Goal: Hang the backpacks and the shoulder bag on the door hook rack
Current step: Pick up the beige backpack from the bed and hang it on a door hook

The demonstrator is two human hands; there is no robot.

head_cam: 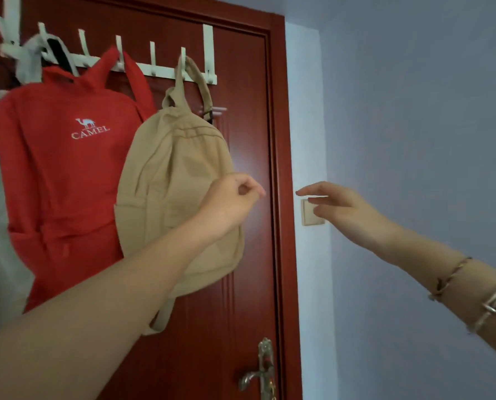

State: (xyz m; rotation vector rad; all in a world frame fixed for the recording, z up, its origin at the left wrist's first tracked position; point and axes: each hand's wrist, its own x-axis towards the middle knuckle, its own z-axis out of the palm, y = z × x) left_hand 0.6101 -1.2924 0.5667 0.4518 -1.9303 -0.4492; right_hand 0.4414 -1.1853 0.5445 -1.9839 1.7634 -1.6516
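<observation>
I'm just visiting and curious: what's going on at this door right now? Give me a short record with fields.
place: red door with a white hook rack hung over its top
red backpack: hanging on the rack, left of the tan one
tan backpack: hanging by a strap from a hook near the rack's right end
grey bag: strap on a hook at the far left, mostly out of view
left hand: loosely curled, empty, in front of the tan backpack
right hand: open, empty, in front of the wall switch
</observation>
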